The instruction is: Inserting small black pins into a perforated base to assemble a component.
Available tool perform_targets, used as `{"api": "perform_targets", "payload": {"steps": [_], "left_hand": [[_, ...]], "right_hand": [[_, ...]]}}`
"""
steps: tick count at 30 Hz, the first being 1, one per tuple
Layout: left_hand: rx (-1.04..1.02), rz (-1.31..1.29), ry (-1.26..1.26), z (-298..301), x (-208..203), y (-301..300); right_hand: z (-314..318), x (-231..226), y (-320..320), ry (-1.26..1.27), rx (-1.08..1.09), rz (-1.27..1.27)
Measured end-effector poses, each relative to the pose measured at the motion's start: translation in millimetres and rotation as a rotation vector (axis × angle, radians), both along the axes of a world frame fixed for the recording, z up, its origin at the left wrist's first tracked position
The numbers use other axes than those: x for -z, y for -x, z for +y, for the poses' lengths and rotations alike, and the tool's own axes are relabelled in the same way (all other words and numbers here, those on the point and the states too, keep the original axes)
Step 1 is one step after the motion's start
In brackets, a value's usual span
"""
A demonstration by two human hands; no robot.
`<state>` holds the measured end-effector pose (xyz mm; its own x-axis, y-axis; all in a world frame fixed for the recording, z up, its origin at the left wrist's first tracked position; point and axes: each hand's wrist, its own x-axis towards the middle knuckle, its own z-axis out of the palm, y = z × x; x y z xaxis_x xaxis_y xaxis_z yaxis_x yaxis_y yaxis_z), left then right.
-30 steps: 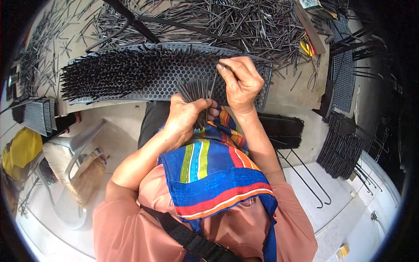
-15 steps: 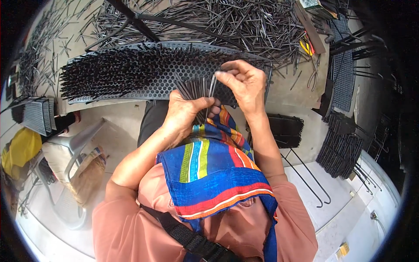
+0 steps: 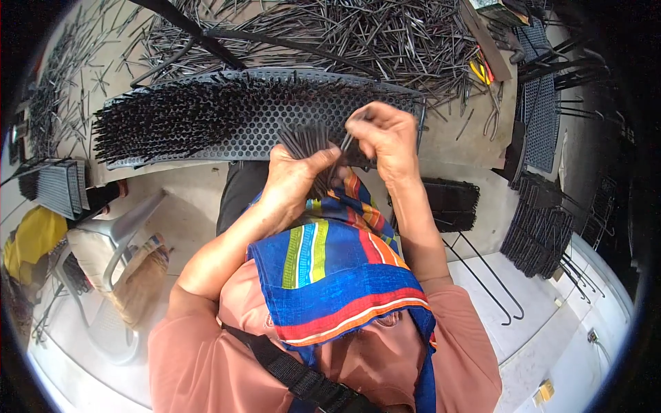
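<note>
My left hand (image 3: 295, 172) is closed around a fanned bundle of thin dark rods (image 3: 303, 139), their upper ends spreading above the thumb. Just to its right, my right hand (image 3: 389, 138) pinches a thin dark rod (image 3: 348, 140), somewhat blurred, beside the bundle. Both hands are over the near edge of a long curved perforated plate (image 3: 265, 124). Short black rods (image 3: 165, 120) stand densely in the plate's left part and along its far side. Round holes show in its middle, and my hands hide some of its right part.
Loose dark rods (image 3: 351, 34) lie heaped on the table (image 3: 475, 148) beyond the plate. Black bars (image 3: 186, 31) cross above the plate's far side. Yellow-and-red-handled pliers (image 3: 480, 71) lie at the right. A grey chair (image 3: 120, 224) stands lower left; black bristled racks (image 3: 537, 230) are at right.
My right hand has shifted slightly, and the thin rod by its fingertips now appears shorter and blurred. The left hand still holds the bundle, which has tilted a little.
</note>
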<state>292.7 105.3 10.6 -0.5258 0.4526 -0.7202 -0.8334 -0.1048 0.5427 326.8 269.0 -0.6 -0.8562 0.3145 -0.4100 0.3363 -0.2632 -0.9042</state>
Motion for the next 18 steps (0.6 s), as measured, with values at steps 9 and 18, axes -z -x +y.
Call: {"api": "perform_targets", "payload": {"steps": [9,18], "left_hand": [[0.007,-0.035,0.036,-0.8,5.0,0.2],[-0.019,-0.023,0.038,0.6,5.5,-0.5]], "right_hand": [[0.6,18.8,10.3,-0.588,0.383,0.528],[6.2,14.1,15.2,-0.66,0.308,0.518]]}}
